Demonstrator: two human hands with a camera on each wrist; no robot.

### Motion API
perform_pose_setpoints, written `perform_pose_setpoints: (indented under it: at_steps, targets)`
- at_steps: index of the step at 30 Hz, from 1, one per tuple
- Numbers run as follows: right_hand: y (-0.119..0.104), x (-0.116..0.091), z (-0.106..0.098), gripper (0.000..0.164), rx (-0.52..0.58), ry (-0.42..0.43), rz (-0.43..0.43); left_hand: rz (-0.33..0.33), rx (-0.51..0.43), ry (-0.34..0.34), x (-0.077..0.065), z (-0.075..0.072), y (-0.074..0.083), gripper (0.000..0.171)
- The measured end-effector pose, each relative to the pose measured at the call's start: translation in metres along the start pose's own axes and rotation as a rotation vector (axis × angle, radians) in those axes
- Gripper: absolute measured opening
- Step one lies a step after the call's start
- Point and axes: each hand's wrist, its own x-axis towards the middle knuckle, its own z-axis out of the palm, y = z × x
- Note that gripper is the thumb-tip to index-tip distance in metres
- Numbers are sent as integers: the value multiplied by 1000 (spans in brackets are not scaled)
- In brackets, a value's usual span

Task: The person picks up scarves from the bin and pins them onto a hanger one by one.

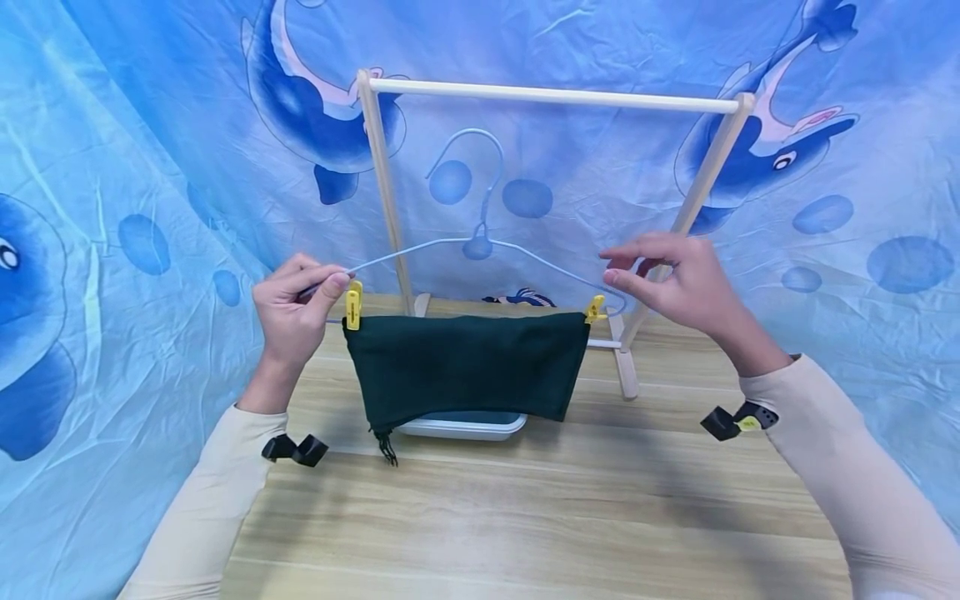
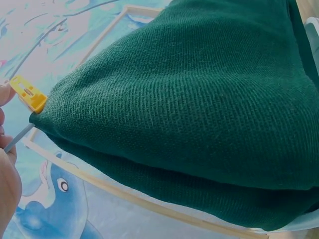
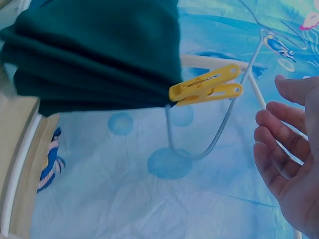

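A dark green knitted scarf (image 1: 467, 362) with a fringe at its lower left corner hangs folded over the bottom bar of a light blue wire hanger (image 1: 420, 247). Yellow clothespins clip it at both upper corners: one on the left (image 1: 353, 306), one on the right (image 3: 205, 85). My left hand (image 1: 294, 302) pinches the hanger's left end, right beside the left clothespin. Beside the hanger's right shoulder, my right hand (image 1: 671, 279) holds nothing; in the right wrist view its loosely bent fingers (image 3: 279, 124) are apart from the wire. The hanger's hook points up.
Behind the hanger stands a wooden rack with a white top rail (image 1: 555, 94). A pale basin (image 1: 465, 429) sits on the wood-grain table (image 1: 480, 517), partly hidden under the scarf. Blue dolphin-print fabric (image 1: 142, 125) surrounds the table at the back and sides.
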Motion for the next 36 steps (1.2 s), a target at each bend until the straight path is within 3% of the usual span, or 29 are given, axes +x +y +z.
perform_pose_setpoints:
  at_steps: [6, 13, 18, 28, 36]
  targets:
    - [1, 13, 6, 27, 127, -77, 84, -2, -1, 0, 0, 1, 0, 42]
    - [5, 30, 18, 23, 267, -172, 112, -3, -4, 4, 1, 3, -2, 42]
    - [6, 36, 27, 22, 310, -237, 158, -9, 0, 3, 0, 4, -2, 42]
    - [8, 37, 32, 16, 380, -235, 114, -29, 2, -22, 0, 4, -1, 38]
    - [11, 36, 32, 16, 472, -238, 103, -120, 40, -98, 0, 2, 2, 17]
